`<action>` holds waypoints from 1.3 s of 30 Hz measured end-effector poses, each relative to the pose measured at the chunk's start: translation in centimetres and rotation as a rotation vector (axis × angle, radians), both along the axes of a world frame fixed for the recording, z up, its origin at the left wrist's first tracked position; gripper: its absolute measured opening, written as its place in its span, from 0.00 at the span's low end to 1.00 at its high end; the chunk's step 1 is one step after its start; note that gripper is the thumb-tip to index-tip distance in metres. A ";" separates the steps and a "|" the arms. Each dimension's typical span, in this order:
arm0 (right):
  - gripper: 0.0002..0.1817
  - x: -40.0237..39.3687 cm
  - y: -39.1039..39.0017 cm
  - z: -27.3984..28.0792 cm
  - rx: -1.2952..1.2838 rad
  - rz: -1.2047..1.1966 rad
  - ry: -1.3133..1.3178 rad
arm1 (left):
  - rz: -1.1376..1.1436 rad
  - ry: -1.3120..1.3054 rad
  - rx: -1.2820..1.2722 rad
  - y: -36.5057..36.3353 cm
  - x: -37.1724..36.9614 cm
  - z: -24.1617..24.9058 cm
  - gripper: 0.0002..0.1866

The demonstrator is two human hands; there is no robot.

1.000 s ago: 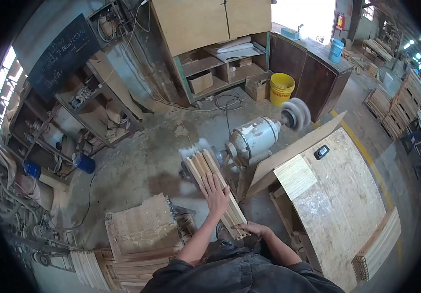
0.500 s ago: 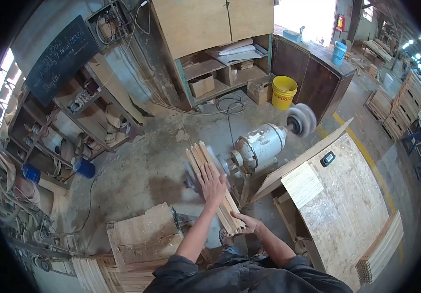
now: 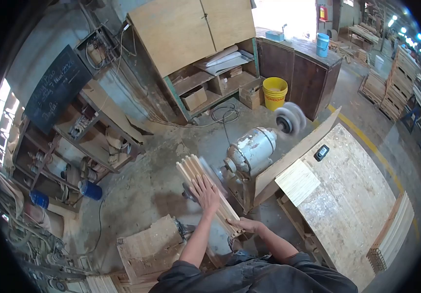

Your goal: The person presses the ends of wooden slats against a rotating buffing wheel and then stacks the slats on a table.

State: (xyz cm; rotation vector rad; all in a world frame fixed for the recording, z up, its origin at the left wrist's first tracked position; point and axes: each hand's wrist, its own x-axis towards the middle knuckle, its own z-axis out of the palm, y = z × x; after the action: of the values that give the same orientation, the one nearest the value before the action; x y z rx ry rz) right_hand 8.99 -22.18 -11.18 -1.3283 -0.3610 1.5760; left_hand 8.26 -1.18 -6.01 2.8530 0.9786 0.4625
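Observation:
A bundle of long grooved wooden strips (image 3: 189, 168) slants across the middle, over the spinning wheel at the near end of a motor (image 3: 252, 150). My left hand (image 3: 206, 195) lies flat on top of the strips with its fingers stretched out. At the lower end of the bundle, my right hand (image 3: 245, 225) grips the strips, with its fingers partly hidden beneath them. Part of the near wheel (image 3: 209, 172) shows beside the strips, blurred.
A second blurred wheel (image 3: 291, 119) turns at the motor's far end. On the right, a worktable (image 3: 352, 195) carries a thin board, a small black device and stacked strips. A cardboard-covered surface (image 3: 151, 244) is at lower left. A yellow bucket (image 3: 275, 93) stands behind.
The strips and both hands have shifted slightly; the bundle's upper end is lower and further left. The whole view has turned and moved a little. My hands keep their hold.

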 end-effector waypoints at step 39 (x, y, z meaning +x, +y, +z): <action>0.33 -3.3 -8.4 -2.5 0.065 -0.028 0.757 | -0.048 0.004 0.041 -7.8 -3.2 0.6 0.43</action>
State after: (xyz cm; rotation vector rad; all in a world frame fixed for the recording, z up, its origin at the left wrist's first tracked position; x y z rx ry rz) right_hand 5.70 -30.54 -13.68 -0.6052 0.0789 1.8886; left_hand 5.09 -8.99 -5.38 2.9076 0.9093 0.4784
